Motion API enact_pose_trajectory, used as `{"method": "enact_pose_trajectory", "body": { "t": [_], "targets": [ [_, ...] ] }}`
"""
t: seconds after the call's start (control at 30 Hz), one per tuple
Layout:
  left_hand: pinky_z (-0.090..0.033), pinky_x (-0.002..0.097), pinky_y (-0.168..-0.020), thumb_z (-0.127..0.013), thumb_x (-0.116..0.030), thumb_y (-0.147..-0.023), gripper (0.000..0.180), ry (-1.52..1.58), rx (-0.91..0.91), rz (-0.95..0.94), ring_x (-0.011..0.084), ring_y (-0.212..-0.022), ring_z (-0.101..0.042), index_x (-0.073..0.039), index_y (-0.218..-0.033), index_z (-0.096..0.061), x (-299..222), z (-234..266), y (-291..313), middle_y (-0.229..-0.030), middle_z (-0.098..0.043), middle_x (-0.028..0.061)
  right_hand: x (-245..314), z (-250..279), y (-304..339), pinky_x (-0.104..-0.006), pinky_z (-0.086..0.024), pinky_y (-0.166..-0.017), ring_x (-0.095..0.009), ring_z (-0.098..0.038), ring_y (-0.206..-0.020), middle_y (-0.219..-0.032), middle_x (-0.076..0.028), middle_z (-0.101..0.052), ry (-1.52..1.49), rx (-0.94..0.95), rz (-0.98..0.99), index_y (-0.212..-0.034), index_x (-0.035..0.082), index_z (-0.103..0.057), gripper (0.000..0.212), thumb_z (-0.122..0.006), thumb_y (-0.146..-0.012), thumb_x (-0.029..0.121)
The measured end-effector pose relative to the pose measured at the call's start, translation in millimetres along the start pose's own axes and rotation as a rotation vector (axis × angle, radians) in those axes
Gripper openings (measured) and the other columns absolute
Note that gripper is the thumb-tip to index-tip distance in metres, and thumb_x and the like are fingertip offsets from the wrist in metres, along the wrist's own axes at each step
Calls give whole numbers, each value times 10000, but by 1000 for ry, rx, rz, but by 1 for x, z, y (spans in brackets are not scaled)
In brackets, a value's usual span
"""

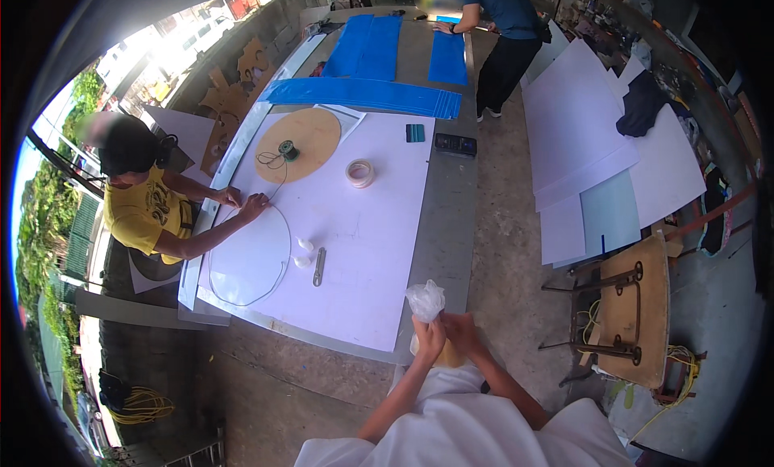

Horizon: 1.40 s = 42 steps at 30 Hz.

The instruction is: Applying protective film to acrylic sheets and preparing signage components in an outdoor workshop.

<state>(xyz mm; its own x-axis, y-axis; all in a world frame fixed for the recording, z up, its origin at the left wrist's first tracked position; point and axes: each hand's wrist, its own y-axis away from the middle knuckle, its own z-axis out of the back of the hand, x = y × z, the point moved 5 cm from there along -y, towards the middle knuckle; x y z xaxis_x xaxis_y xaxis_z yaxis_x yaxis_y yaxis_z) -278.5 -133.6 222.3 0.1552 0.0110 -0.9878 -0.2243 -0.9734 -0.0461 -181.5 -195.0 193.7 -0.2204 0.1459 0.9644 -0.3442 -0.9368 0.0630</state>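
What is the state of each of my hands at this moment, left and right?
Left hand: closed, holding a clear plastic bag.
Right hand: beside the left; fingers mostly hidden, so its grip cannot be told.

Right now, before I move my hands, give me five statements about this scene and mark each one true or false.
1. The left hand holds a clear plastic bag. True.
2. The tape roll lies on the tan disc. False: the tape roll lies on the white sheet, right of the tan disc.
3. A green spool sits on the tan disc. True.
4. The black handheld device lies on the grey tabletop, beside the white sheet. True.
5. The yellow-shirted co-worker has both hands on the blue sheeting. False: the co-worker's hands are near the upper edge of the round white panel.
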Motion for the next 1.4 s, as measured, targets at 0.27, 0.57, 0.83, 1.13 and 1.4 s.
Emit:
{"method": "enact_pose_trajectory", "body": {
  "t": [0.27, 0.57, 0.83, 1.13, 1.4],
  "targets": [
    [-470, 325, -625, -715, -200, -830, 254, -59, 34, 129, 203, -681, -594, 24, -892, -612, -19, -3, -7, -769, -628, 117, 20, 5, -5, -324, -508, -666, -137, -676, -819, -787, -186, -691, 100, -52, 88, -919, -20, -677, 190, -644, -819, 138],
    [-501, 357, -753, -570, -128, -875, 286, -187, 106, 240, 224, -837, -660, 49, -1093, -623, -14, -21, -20, -886, -690, 172, 1, 18, -28, -345, -499, -742, -174, -658, -821, -802, -157, -681, 6, 102, -131, -890, -35, -657, 231, -694, -799, 175],
    [-445, 435, -922, -471, -105, -853, 271, -214, 222, -127, 437, -1053, -548, 2, -1080, -573, -41, -23, -33, -1113, -602, 225, -31, 22, -52, -355, -473, -892, -186, -577, -1080, -1201, -94, -591, -189, 428, 20, -1261, 32, -518, 488, -690, -820, 153],
    [-441, 475, -722, -442, -24, -796, 353, -123, 354, -365, 436, -766, -585, -12, -1143, -506, -128, -36, -39, -810, -605, 253, 24, -4, -60, -340, -443, -954, -177, -528, -1149, -1253, -90, -547, 143, 694, 268, -1306, 53, -477, 518, -667, -848, 202],
    [-440, 463, -753, -433, -34, -812, 351, -128, 271, -314, 409, -831, -586, -2, -1156, -497, -128, -17, -33, -876, -607, 237, 36, 6, -73, -309, -434, -939, -142, -529, -1112, -1248, -74, -532, 63, 594, 232, -1323, 72, -458, 513, -622, -885, 284]
  ]
}}
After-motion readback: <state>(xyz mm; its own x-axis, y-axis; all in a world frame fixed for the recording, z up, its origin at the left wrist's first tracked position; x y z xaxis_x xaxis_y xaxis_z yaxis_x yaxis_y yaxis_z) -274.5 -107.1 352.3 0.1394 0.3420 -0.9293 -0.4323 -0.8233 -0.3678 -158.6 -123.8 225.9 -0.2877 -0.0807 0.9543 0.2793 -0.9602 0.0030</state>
